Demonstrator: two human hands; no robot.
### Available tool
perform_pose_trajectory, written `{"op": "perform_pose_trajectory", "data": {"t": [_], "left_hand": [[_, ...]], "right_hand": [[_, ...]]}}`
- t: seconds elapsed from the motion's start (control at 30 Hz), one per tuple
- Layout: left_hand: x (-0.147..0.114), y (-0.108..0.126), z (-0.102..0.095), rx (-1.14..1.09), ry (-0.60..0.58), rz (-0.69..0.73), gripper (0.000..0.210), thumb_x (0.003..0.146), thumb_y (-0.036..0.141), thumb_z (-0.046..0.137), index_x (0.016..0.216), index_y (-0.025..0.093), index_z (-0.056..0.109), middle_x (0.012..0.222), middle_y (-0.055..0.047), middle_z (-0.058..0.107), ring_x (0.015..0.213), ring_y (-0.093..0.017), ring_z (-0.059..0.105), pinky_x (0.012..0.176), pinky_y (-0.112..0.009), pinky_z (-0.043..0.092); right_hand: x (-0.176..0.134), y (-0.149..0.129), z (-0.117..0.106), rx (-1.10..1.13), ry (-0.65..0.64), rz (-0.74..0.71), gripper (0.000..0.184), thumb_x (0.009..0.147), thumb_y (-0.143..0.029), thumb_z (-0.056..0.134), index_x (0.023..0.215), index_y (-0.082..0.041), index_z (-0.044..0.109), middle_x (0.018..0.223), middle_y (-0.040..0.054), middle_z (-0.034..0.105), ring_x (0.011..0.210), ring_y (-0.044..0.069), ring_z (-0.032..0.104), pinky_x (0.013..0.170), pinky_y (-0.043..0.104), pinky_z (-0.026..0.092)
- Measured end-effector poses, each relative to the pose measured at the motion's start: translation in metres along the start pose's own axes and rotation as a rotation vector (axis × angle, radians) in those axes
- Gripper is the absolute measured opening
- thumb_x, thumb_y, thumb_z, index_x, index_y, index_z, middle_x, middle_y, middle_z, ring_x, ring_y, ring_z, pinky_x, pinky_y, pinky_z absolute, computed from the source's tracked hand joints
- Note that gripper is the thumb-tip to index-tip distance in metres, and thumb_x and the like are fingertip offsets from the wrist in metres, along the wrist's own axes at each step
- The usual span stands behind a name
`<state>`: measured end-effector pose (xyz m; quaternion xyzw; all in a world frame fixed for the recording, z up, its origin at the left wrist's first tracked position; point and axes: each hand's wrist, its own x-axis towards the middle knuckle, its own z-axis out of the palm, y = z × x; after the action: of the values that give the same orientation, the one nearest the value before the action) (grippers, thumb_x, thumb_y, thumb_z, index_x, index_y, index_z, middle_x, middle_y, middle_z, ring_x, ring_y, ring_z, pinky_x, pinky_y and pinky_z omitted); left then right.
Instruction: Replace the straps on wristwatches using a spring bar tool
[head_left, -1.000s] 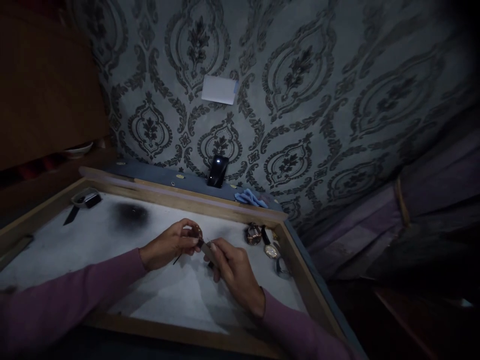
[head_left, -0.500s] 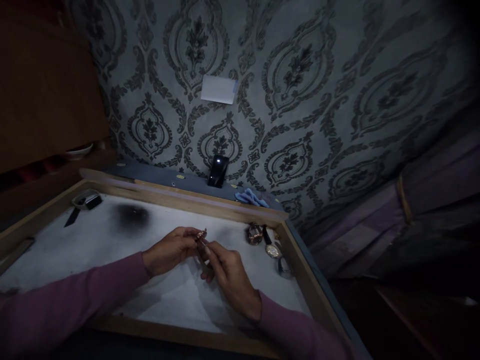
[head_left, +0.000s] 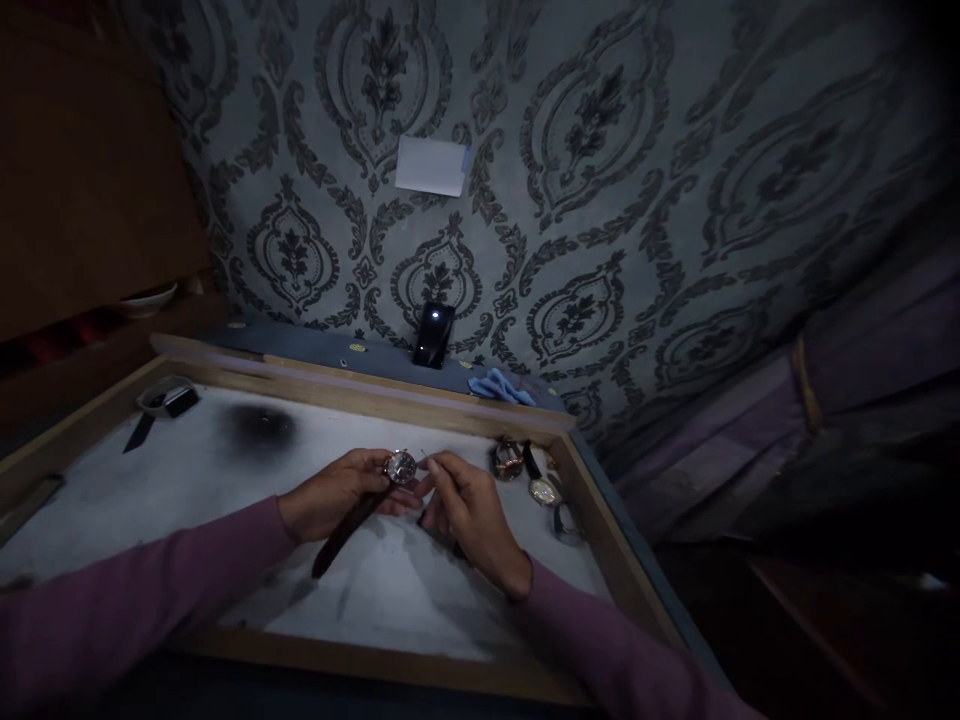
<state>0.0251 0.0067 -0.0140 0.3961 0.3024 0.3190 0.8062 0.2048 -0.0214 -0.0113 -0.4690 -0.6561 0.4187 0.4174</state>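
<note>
My left hand [head_left: 341,492] is closed round a wristwatch [head_left: 400,467], its round face tilted up toward me. A dark brown strap [head_left: 346,533] hangs from the watch down to the left, below my palm. Close beside the right side of the watch, my right hand [head_left: 469,510] is closed, thumb and forefinger pinched together. A tiny thin tip shows at those fingertips, too small to name. Something dark shows under the right palm, mostly hidden by the hand. Both hands are above the white surface [head_left: 300,600] inside a wooden frame.
The wooden rim [head_left: 330,375] surrounds the white surface. At right lie a bronze-coloured watch [head_left: 508,462], a gold-faced watch [head_left: 543,491] and a dim curved object [head_left: 566,524]. A pale-strapped watch [head_left: 166,398] sits far left. Behind stand a phone [head_left: 434,335] and a blue cloth [head_left: 501,387].
The watch has turned so its face shows and its brown strap hangs to the lower left. My right hand has shifted slightly right, away from the watch.
</note>
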Motion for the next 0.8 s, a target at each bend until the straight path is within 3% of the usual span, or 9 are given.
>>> {"op": "perform_pose_trajectory", "data": {"t": [0.13, 0.33, 0.5, 0.7, 0.8], "left_hand": [[-0.0011, -0.0007, -0.0008, -0.02, 0.035, -0.015, 0.032, 0.068, 0.016, 0.077, 0.095, 0.012, 0.061, 0.092, -0.009, 0.071, 0.08, -0.02, 0.07, 0.075, -0.029, 0.052], [-0.0033, 0.0008, -0.0017, 0.01, 0.082, -0.028, 0.03, 0.067, 0.025, 0.082, 0.085, 0.013, 0.062, 0.079, -0.003, 0.065, 0.075, -0.016, 0.064, 0.071, -0.028, 0.051], [-0.0033, 0.0024, -0.0005, 0.098, 0.071, 0.046, 0.027, 0.066, 0.027, 0.082, 0.082, 0.012, 0.066, 0.074, -0.001, 0.061, 0.07, -0.012, 0.054, 0.063, -0.022, 0.04], [-0.0012, 0.0013, -0.001, 0.158, 0.096, 0.052, 0.034, 0.064, 0.028, 0.082, 0.092, 0.013, 0.069, 0.064, 0.003, 0.051, 0.052, -0.006, 0.038, 0.046, -0.019, 0.024], [0.0004, -0.0021, -0.0012, 0.2, 0.09, 0.076, 0.035, 0.063, 0.029, 0.082, 0.088, 0.012, 0.064, 0.058, 0.005, 0.048, 0.048, -0.006, 0.04, 0.042, -0.018, 0.022]], "right_hand": [[0.0019, -0.0001, -0.001, 0.021, -0.014, 0.014, 0.037, 0.094, -0.049, 0.045, 0.078, -0.017, 0.056, 0.049, -0.0035, 0.054, 0.034, 0.009, 0.047, 0.035, 0.017, 0.035], [0.0035, 0.0001, -0.0012, 0.078, -0.006, 0.032, 0.04, 0.09, -0.054, 0.049, 0.08, -0.016, 0.057, 0.074, 0.0022, 0.062, 0.04, 0.008, 0.055, 0.036, 0.018, 0.041], [0.0054, 0.0018, -0.0004, 0.195, -0.024, 0.06, 0.039, 0.087, -0.054, 0.054, 0.083, -0.016, 0.06, 0.083, 0.0043, 0.066, 0.04, 0.008, 0.058, 0.036, 0.018, 0.043], [0.0036, 0.0021, 0.0024, 0.33, -0.086, 0.15, 0.044, 0.084, -0.057, 0.057, 0.094, -0.014, 0.064, 0.046, -0.0042, 0.057, 0.035, 0.01, 0.055, 0.035, 0.016, 0.041], [0.0018, 0.004, 0.0046, 0.425, -0.116, 0.22, 0.047, 0.081, -0.058, 0.061, 0.096, -0.014, 0.064, 0.045, -0.0032, 0.059, 0.037, 0.01, 0.057, 0.036, 0.016, 0.041]]}}
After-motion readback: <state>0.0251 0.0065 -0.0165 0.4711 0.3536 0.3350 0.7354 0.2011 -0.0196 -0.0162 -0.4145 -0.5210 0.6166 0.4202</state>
